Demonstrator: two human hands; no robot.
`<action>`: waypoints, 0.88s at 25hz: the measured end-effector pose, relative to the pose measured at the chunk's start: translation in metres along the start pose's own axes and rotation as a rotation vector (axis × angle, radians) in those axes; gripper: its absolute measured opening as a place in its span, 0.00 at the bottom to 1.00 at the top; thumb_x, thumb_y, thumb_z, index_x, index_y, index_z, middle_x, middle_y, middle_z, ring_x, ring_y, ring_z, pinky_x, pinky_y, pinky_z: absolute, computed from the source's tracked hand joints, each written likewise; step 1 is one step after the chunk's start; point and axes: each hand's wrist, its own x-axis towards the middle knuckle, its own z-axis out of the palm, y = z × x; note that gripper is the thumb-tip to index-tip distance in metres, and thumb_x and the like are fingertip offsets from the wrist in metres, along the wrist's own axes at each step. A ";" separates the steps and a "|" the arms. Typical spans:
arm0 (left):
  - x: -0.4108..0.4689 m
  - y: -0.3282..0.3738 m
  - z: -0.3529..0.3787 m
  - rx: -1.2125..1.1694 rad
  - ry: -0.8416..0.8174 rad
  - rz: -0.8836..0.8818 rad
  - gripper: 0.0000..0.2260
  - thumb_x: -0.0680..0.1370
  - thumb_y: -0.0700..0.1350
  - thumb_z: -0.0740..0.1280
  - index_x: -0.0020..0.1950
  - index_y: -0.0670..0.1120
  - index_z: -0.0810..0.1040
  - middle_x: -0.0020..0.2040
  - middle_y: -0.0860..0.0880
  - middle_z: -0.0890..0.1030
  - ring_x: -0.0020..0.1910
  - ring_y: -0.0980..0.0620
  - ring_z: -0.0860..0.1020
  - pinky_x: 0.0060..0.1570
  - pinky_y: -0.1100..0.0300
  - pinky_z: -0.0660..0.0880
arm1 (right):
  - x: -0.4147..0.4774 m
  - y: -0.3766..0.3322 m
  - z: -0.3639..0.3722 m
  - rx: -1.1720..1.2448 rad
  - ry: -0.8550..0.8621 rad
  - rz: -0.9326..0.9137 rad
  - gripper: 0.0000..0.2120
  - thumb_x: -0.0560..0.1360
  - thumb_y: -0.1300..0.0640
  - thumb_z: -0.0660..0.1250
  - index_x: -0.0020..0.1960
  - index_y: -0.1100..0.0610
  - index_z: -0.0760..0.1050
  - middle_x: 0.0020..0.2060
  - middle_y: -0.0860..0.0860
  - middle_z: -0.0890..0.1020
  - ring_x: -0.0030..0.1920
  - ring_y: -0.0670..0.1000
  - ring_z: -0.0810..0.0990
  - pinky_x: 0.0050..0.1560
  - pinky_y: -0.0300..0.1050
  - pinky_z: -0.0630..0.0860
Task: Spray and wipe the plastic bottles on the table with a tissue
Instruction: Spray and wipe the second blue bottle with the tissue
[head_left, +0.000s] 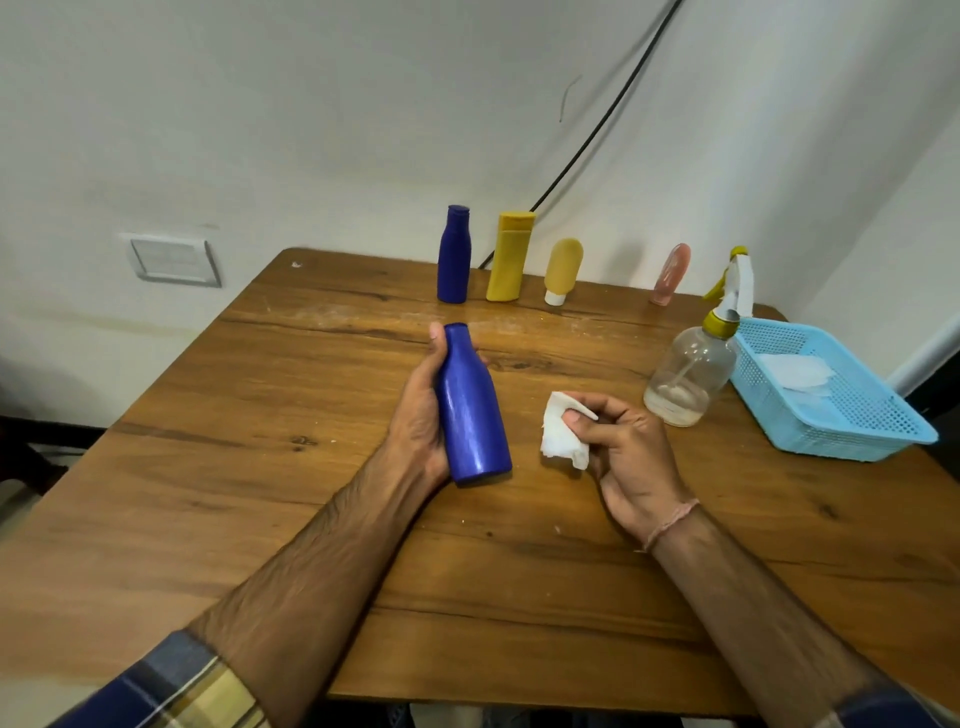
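Altogether five plastic containers show on the grained wooden counter (311, 389): two matte blue bottles with narrow necks, one flat-sided yellow bottle (509, 257), one rounded tan tube (562, 267) standing on its white cap, and one translucent pink tube (672, 273). The held blue bottle (472, 410) sits at the centre of the frame, tilted with its neck toward the top, and the left grip (421, 410) is curled round its smooth body, thumb up beside the neck. The second blue bottle (453, 254) stands upright at upper centre, in a row with the yellow bottle and the two tubes. Just right of centre, the right grip (628, 457) is pinched on one crumpled white tissue (561, 436), apart from the held bottle. One clear, round-bellied spray bottle (691, 371) with a yellow collar and white trigger stands at the right, just beside one light-blue perforated basket (852, 447) with flat white tissues inside. One white switch plate (174, 260) sits on the wall at left, and one black cable (597, 140) slants across the upper right.
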 end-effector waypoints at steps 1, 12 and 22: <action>-0.003 -0.001 0.001 0.007 -0.001 -0.004 0.25 0.77 0.63 0.68 0.64 0.45 0.75 0.41 0.48 0.81 0.35 0.51 0.80 0.33 0.58 0.80 | 0.010 -0.002 -0.004 0.072 0.009 0.043 0.10 0.73 0.73 0.67 0.49 0.61 0.82 0.45 0.57 0.85 0.44 0.53 0.84 0.41 0.46 0.84; 0.107 0.033 0.115 0.758 0.056 0.403 0.12 0.86 0.52 0.60 0.67 0.50 0.72 0.51 0.46 0.80 0.45 0.48 0.80 0.46 0.50 0.82 | 0.036 -0.003 -0.024 -0.063 -0.362 0.053 0.10 0.74 0.71 0.69 0.46 0.59 0.85 0.42 0.57 0.86 0.43 0.55 0.85 0.35 0.48 0.81; 0.266 0.036 0.242 1.536 -0.234 0.345 0.10 0.84 0.37 0.59 0.63 0.46 0.73 0.61 0.41 0.80 0.64 0.41 0.78 0.61 0.43 0.79 | 0.053 0.004 -0.030 -0.201 -0.504 0.030 0.10 0.72 0.62 0.71 0.48 0.51 0.86 0.46 0.50 0.87 0.49 0.51 0.83 0.52 0.47 0.80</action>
